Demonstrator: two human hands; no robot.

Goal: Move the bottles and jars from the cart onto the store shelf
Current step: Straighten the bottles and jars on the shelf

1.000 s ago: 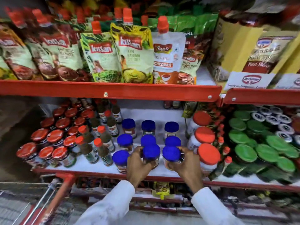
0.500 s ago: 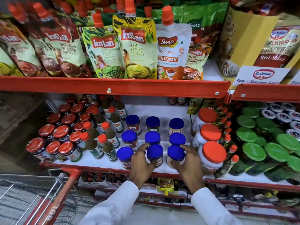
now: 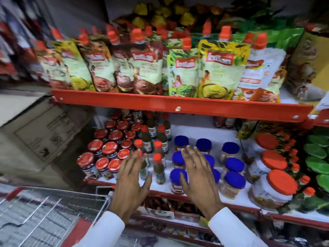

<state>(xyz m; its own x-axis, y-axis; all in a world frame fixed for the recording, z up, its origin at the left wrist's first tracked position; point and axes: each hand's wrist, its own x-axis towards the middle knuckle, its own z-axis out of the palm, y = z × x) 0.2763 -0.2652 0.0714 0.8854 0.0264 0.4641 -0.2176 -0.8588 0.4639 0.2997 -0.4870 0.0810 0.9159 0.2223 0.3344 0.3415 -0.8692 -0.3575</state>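
Several blue-lidded jars (image 3: 234, 180) stand in rows on the white middle shelf (image 3: 210, 134) with a red front edge. My left hand (image 3: 130, 182) hovers flat, fingers spread, in front of the small orange-capped bottles (image 3: 158, 168). My right hand (image 3: 197, 180) is also flat and spread, over the left blue-lidded jars, hiding some of them. Neither hand holds anything. The wire cart (image 3: 44, 213) with a red rim sits at the lower left; no jar shows in it. The picture is blurred.
Red-lidded jars (image 3: 108, 148) fill the shelf's left side. Big orange-lidded jars (image 3: 277, 182) and green-lidded tubs (image 3: 318, 152) stand to the right. Sauce pouches (image 3: 220, 68) line the upper red shelf (image 3: 178, 106). A cardboard box (image 3: 41, 129) leans at the left.
Both hands let go of the front blue-lidded jars and drew back with fingers spread. The view swung to the left, bringing the cart and the box into sight.
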